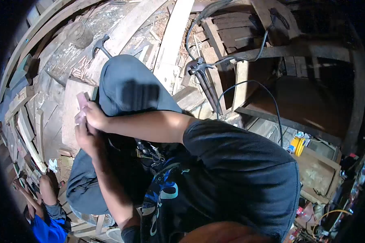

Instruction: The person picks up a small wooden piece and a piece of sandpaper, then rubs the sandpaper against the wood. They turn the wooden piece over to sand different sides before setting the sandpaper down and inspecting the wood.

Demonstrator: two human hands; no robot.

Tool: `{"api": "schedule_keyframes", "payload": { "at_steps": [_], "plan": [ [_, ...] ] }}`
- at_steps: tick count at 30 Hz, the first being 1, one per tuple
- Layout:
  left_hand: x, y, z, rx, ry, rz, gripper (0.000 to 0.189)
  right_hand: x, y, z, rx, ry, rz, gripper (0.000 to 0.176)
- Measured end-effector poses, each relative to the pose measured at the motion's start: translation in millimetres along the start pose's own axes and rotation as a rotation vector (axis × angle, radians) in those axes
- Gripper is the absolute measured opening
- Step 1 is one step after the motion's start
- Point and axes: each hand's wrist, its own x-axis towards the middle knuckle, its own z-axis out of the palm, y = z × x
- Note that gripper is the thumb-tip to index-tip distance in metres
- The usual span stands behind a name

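Note:
My right hand is closed around a small pinkish piece, which looks like a wood block; the block's upper end sticks out past my fingers. Just below, my left hand is closed too, its fingertips at the lower end of the same piece. Both hands are close together over a pale wooden board beside my bent knee. Part of the block is hidden by my fingers.
A claw hammer lies beyond my knee. More metal tools with long handles rest near a black cable. Planks and shavings cover the floor. Another person in a blue shirt sits at lower left. A yellow object is at right.

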Motion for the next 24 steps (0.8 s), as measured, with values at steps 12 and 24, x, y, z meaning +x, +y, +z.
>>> {"api": "schedule_keyframes", "payload": {
  "at_steps": [12, 24],
  "plan": [
    [-1, -10, 0, 0.044, -0.066, 0.002, 0.024, 13, 28, -15, -0.068, 0.136, -0.019, 0.013],
    [6, -1, -7, -0.020, 0.087, 0.022, 0.025, 5, 18, -12, -0.336, 0.037, -0.089, 0.019]
  ]
}}
